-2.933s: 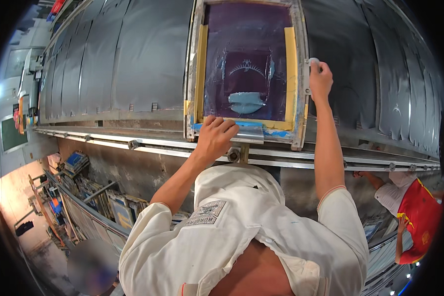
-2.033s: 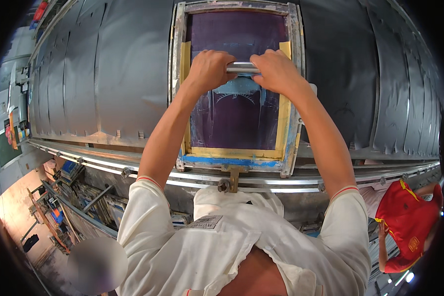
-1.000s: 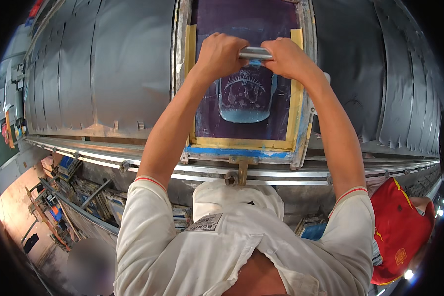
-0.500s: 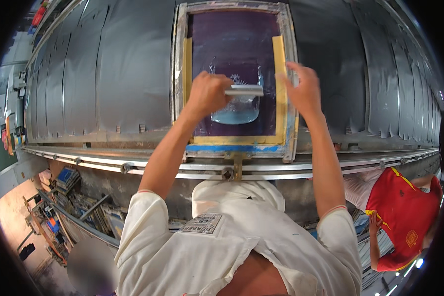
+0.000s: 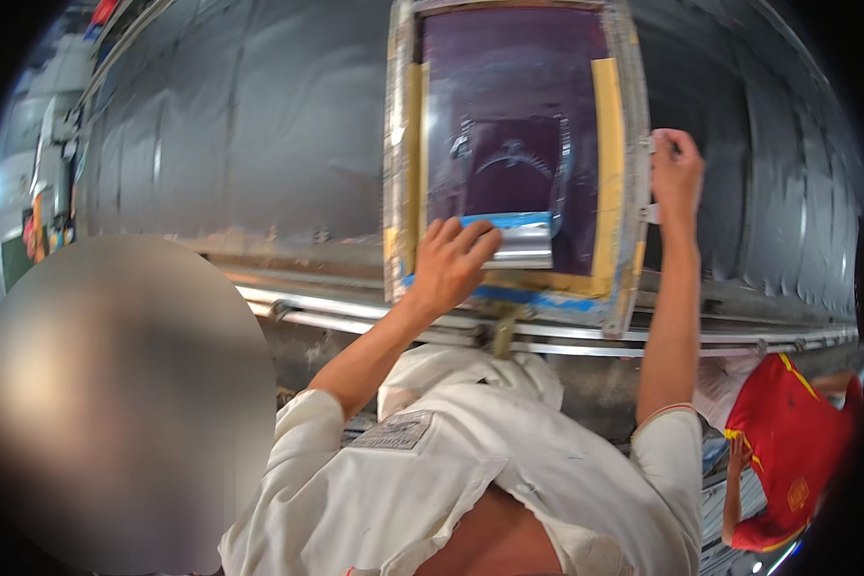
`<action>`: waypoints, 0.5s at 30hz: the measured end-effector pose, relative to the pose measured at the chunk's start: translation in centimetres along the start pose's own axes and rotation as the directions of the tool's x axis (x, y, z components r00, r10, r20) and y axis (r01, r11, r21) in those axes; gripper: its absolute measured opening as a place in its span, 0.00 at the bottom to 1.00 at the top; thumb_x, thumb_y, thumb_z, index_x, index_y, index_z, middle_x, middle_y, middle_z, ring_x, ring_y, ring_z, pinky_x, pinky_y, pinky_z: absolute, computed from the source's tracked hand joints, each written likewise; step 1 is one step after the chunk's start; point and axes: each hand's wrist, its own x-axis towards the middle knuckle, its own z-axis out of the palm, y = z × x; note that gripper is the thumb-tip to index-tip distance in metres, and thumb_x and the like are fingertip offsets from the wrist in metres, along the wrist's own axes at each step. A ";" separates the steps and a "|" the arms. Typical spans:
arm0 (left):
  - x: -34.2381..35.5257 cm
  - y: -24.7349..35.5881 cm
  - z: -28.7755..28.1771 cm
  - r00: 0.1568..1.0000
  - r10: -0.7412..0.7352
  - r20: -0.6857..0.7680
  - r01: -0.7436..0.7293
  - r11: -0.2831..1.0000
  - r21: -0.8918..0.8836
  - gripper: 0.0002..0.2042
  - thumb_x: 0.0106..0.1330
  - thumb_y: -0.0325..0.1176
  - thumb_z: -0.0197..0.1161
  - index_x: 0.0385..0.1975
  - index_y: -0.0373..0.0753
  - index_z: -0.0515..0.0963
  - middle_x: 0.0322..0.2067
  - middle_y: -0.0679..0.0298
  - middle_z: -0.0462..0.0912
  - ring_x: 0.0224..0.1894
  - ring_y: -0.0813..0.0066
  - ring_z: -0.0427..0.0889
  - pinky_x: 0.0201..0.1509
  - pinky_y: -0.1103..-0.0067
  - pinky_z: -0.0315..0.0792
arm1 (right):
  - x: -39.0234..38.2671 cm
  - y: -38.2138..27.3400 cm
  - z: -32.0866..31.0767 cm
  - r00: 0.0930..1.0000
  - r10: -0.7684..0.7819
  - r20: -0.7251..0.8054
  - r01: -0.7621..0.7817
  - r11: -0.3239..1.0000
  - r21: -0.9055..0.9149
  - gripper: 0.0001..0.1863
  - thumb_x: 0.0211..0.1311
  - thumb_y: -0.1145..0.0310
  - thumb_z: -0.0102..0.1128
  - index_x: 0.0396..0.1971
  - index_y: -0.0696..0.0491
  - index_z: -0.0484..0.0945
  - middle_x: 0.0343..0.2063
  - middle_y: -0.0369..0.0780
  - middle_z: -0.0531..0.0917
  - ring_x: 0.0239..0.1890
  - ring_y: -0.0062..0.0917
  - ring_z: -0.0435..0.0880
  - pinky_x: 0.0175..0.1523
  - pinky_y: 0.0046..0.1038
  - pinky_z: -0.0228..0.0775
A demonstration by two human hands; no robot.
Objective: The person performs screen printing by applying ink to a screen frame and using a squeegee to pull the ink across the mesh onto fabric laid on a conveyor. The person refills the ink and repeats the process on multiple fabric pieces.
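A screen-printing frame with dark purple mesh lies on the table before me, its inner sides edged with yellow tape. Near the frame's close end, my left hand is closed over the left part of a metal squeegee. Blue ink shows along the squeegee's far edge. A small curved design is visible in the mesh beyond it. At the frame's right side, my right hand has its fingers curled at the rail between two small pale fittings; what exactly they grip is partly hidden.
Dark sheeting covers the long table on both sides. A metal rail runs along its near edge, with a bracket below the frame. To the right stands a person in a red shirt. A blurred round patch covers the lower left.
The squeegee has come toward me in my left hand, moving the blue ink to the near end. My right hand went from open above the frame's right edge to closed at its side.
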 end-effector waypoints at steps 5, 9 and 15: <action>-2.4 -7.4 -7.0 0.991 -0.068 0.117 0.063 0.997 0.049 0.21 0.42 0.23 0.72 0.42 0.43 0.83 0.45 0.67 0.84 0.43 0.65 0.79 0.49 0.70 0.69 | -4.0 -1.6 9.9 0.999 -0.046 0.002 0.045 0.992 0.116 0.11 0.70 0.61 0.60 0.40 0.54 0.83 0.28 0.38 0.84 0.31 0.22 0.82 0.39 0.29 0.73; -6.9 -17.9 -12.9 0.992 -0.053 0.118 0.052 0.999 0.017 0.22 0.42 0.22 0.70 0.42 0.42 0.83 0.41 0.64 0.84 0.46 0.58 0.81 0.52 0.64 0.72 | -11.5 -8.1 19.6 0.979 -0.196 -0.054 0.200 0.974 0.108 0.10 0.69 0.63 0.59 0.38 0.53 0.82 0.36 0.45 0.86 0.40 0.40 0.87 0.47 0.39 0.76; -8.1 -24.5 -16.3 0.978 -0.120 0.169 0.099 0.987 0.124 0.13 0.47 0.27 0.75 0.35 0.42 0.85 0.33 0.64 0.86 0.39 0.60 0.83 0.46 0.67 0.72 | -14.6 -12.0 27.7 0.989 -0.117 -0.090 0.136 0.958 0.253 0.10 0.67 0.62 0.60 0.37 0.53 0.79 0.28 0.45 0.85 0.32 0.41 0.86 0.39 0.38 0.75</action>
